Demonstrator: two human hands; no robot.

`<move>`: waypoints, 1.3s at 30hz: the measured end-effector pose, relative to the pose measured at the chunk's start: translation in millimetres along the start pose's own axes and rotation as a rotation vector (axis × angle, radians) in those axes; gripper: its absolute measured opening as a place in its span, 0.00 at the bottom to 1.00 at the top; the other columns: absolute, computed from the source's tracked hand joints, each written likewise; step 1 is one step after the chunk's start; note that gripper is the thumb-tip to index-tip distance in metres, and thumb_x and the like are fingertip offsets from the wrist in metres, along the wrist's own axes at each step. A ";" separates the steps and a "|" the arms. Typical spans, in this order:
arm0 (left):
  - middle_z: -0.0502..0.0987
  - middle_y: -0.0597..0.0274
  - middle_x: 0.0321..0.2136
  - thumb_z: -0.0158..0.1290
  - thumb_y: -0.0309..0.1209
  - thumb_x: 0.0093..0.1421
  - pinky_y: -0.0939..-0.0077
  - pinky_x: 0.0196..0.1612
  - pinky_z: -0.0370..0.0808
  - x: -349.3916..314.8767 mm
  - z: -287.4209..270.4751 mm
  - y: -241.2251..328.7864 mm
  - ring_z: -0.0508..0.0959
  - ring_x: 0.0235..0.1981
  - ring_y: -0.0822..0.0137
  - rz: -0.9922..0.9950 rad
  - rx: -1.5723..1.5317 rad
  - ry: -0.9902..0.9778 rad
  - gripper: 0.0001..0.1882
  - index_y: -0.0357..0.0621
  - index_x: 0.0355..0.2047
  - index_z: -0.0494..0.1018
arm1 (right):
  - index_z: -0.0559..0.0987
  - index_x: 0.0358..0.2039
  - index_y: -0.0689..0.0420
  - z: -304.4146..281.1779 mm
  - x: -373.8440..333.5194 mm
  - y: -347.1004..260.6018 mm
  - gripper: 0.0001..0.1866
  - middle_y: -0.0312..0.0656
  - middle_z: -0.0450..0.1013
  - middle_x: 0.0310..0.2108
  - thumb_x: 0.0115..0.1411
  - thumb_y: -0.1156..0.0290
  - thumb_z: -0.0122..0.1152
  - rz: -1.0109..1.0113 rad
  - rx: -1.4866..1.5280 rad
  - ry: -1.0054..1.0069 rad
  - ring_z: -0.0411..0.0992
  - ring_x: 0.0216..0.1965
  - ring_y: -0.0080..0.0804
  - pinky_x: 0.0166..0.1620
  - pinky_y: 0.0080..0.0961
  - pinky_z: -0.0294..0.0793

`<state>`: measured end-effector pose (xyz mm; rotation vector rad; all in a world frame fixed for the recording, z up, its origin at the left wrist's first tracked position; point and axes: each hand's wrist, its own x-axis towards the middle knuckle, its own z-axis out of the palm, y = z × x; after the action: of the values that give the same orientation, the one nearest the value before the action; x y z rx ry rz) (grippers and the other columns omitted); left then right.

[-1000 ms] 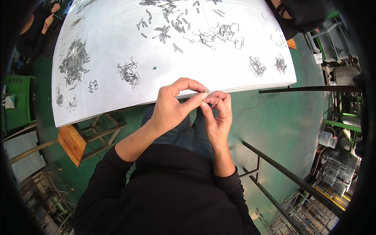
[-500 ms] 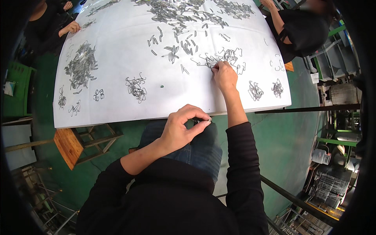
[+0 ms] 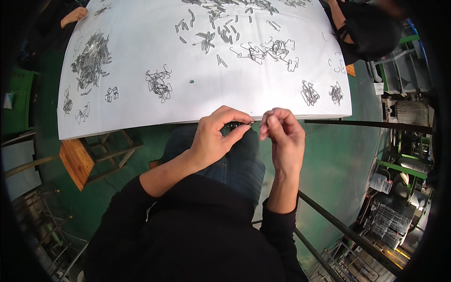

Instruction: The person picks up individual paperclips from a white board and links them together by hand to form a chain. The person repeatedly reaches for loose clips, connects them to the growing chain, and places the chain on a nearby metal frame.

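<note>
My left hand [image 3: 215, 136] is just off the table's front edge, thumb and forefinger pinched together. Something small, dark and shiny shows between its fingertips and in the curl of the hand; its kind is unclear. Close by on the right, my right hand [image 3: 285, 141] is raised with its fingertips pressed together, and whatever they hold is too small to make out. Beyond the hands, loose bent wire hooks [image 3: 278, 48] lie tangled on the white tabletop [image 3: 211, 101]. A smaller heap of wire hooks [image 3: 159, 85] lies nearer, to the left.
At the right are two small hook piles [image 3: 310, 94] [image 3: 336, 94]. A large heap of narrow metal clips [image 3: 91, 61] lies left, with more clips [image 3: 225, 35] toward the back. Co-workers are at the far left and right corners. A wooden stool [image 3: 76, 162] stands at lower left.
My right hand has drawn back from the hook tangle to beside my left hand, near the table edge. My left hand keeps its pinch. The whole view has shifted slightly.
</note>
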<state>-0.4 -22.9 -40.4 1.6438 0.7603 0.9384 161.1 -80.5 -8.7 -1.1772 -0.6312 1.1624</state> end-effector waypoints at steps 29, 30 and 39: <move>0.78 0.59 0.35 0.64 0.32 0.51 0.65 0.47 0.72 129.6 -58.1 -122.4 0.75 0.43 0.58 0.032 0.754 0.070 0.13 0.43 0.36 0.77 | 0.74 0.36 0.63 4.9 -29.3 22.0 0.03 0.47 0.74 0.36 0.64 0.77 0.56 -0.224 -0.108 0.070 0.74 0.27 0.27 0.21 0.15 0.71; 0.78 0.60 0.34 0.64 0.31 0.51 0.65 0.45 0.73 130.4 -57.3 -119.5 0.75 0.42 0.57 0.026 0.742 0.069 0.13 0.42 0.36 0.77 | 0.74 0.36 0.63 4.2 -30.0 22.2 0.03 0.48 0.74 0.36 0.64 0.77 0.55 -0.209 -0.090 0.064 0.75 0.28 0.28 0.22 0.16 0.73; 0.81 0.62 0.30 0.60 0.25 0.56 0.79 0.39 0.75 81.4 -23.4 -29.2 0.79 0.33 0.73 -0.175 0.054 -0.126 0.08 0.36 0.36 0.78 | 0.73 0.37 0.64 2.7 -28.0 29.3 0.03 0.50 0.76 0.34 0.63 0.79 0.56 -0.183 -0.076 0.040 0.78 0.30 0.33 0.28 0.21 0.79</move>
<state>18.5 64.3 -48.5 1.6376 0.8343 0.6897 138.9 -106.9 -30.3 -1.1777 -0.7423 0.9656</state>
